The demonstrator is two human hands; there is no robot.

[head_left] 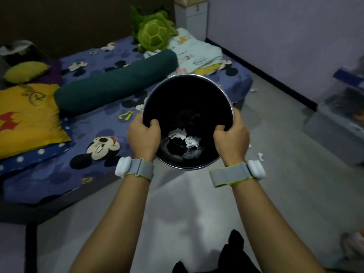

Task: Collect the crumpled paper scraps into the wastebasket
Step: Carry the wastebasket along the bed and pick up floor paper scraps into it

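I hold a round black wastebasket [187, 95] with a silver rim in the air over the floor, beside the bed. My left hand [143, 138] grips its left rim and my right hand [232, 137] grips its right rim, fingers hooked inside. Two crumpled white paper scraps [184, 137] lie at the bottom of the basket. More small white scraps lie on the grey floor: one [261, 156] just right of my right wrist, a smaller one [249, 146] near it, and one [253, 90] farther off by the bed's corner.
A bed [94, 123] with a blue cartoon sheet fills the left, carrying a yellow pillow [27, 119], a dark green bolster [116, 83] and a green plush turtle [153, 34]. A grey box [334, 123] stands at the right wall. A white cabinet [192, 18] is at the back.
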